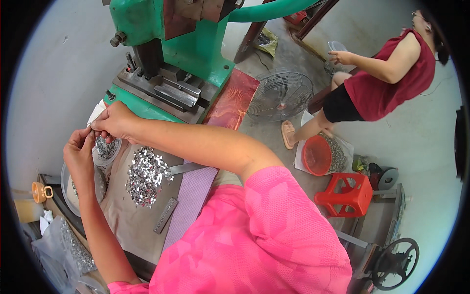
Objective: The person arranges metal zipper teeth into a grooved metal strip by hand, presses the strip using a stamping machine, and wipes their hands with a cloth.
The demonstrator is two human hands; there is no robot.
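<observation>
Both hands meet at the far left, fingertips nearly touching, above a clear plastic tub (119, 152) of small metal pieces (104, 147). My left hand (80, 151) is closed in a pinch. My right hand (119, 121) pinches at the same spot, and whatever lies between the fingertips is too small to make out. A white paper-like scrap (96, 112) shows just behind the fingers; I cannot tell whether they touch it. Below my right forearm, a heap of shiny metal pieces (147, 176) lies on the cloth-covered bench (117, 215), beside a flat metal strip (188, 168).
A green press (196, 54) with a metal die (178, 93) stands beyond my hands. A perforated bar (165, 215) lies near a purple mat (188, 206). Right of me are a floor fan (280, 93), a red basin (316, 155), a red stool (345, 193) and another person (391, 73).
</observation>
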